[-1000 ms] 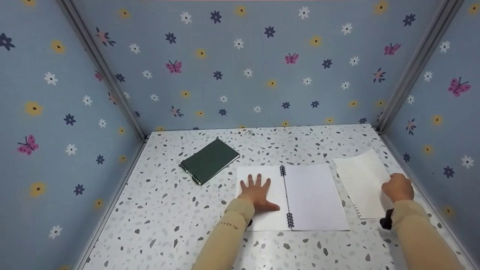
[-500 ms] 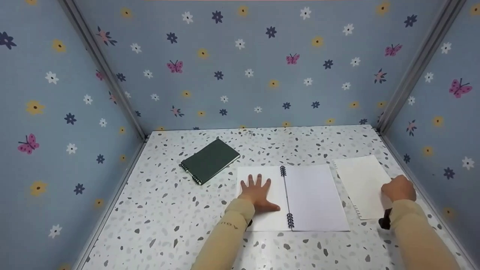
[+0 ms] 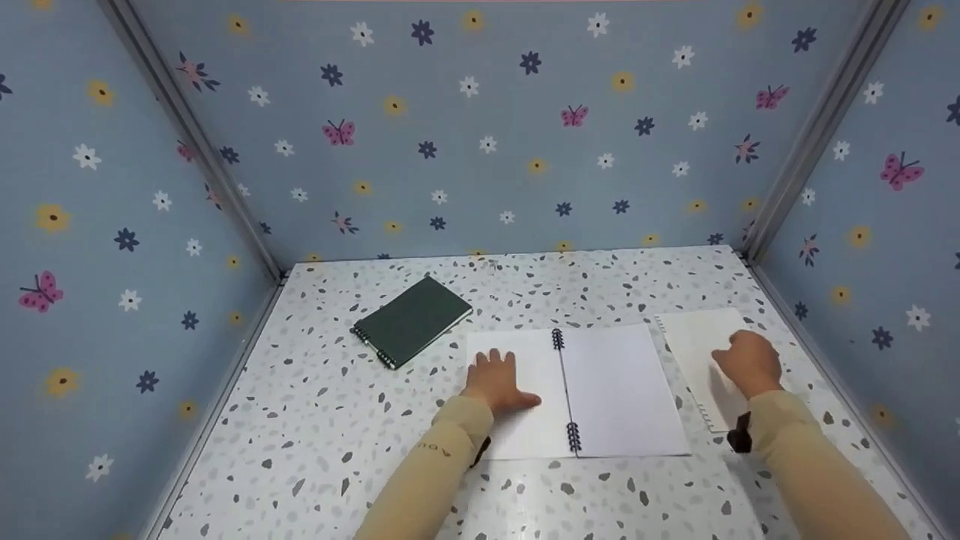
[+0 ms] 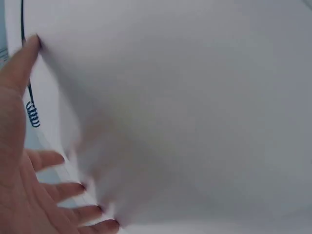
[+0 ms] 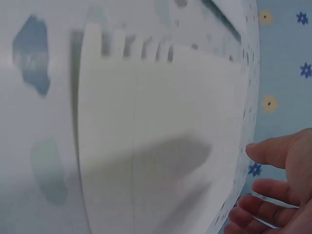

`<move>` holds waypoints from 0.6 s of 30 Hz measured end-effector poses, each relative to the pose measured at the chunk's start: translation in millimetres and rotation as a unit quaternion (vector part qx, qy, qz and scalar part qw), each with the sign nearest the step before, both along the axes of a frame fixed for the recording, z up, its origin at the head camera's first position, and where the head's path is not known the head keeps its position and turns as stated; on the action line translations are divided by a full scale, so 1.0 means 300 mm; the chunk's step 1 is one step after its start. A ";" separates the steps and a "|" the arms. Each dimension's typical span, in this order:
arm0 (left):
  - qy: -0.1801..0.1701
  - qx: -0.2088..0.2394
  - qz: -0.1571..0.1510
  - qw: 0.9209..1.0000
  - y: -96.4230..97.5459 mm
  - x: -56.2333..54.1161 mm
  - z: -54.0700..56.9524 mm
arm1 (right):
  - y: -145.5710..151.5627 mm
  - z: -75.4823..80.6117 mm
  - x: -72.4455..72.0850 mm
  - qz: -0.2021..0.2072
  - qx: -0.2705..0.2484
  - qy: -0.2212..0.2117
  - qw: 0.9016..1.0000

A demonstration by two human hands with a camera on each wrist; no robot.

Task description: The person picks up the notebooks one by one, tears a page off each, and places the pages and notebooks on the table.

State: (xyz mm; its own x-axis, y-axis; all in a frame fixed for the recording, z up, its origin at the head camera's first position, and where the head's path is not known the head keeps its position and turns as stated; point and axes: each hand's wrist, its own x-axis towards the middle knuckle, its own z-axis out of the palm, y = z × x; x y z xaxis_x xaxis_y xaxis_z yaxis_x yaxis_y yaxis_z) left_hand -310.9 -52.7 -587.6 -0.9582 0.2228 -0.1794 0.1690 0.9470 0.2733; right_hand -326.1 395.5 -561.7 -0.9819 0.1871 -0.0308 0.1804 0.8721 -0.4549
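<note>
An opened spiral notebook with blank white pages lies on the table, its black rings down the middle. Over its left page is my left hand, thumb stretched toward the rings; in the left wrist view the fingers reach out with their tips right at the paper. To the right lies a loose cream sheet with a torn, notched edge facing the notebook. My right hand hovers over that sheet, holding nothing; in the right wrist view its thumb stands apart from loosely bent fingers.
A dark green spiral notebook, closed, lies at an angle behind and left of the open one. Flowered blue panels wall the speckled table at the back and both sides.
My right hand has left the loose sheet's right edge and moved left over it. The sheet's raised far corner has settled flat. My left hand's fingers have drawn closer together on the page.
</note>
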 end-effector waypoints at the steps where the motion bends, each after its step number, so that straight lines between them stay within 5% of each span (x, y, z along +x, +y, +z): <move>1: 0.012 -0.004 0.015 1.000 -0.008 -0.004 -0.004 | -0.031 0.006 -0.002 0.010 0.002 -0.005 1.000; 11: 0.040 -0.007 0.095 0.995 -0.064 0.034 0.006 | -0.306 -0.023 0.050 0.101 -0.021 -0.079 0.992; 18: 0.024 0.038 0.122 0.992 -0.073 0.063 0.024 | -0.405 -0.062 0.079 0.184 0.024 -0.073 0.980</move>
